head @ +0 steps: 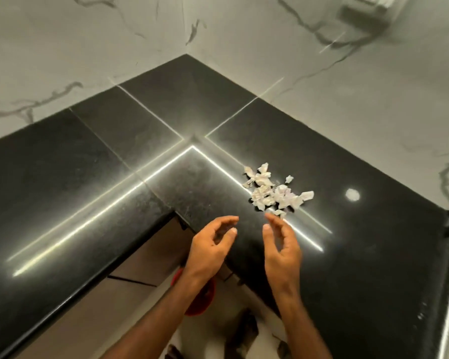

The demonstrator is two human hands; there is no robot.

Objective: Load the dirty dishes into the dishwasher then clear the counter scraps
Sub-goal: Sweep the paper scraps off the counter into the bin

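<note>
The scraps [275, 194] lay right of centre, just above the right hand [283, 247], the nearer; left hand [213, 246] apart, both loosely curled, empty

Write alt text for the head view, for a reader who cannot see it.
A person's left hand and right hand hover open and empty near a small pile of pale scraps on a black corner counter with marble walls. A red container shows beneath the left forearm.

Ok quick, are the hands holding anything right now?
Left hand: open, holding nothing.
Right hand: open, holding nothing, close to the pale torn scraps on the black counter.
</note>
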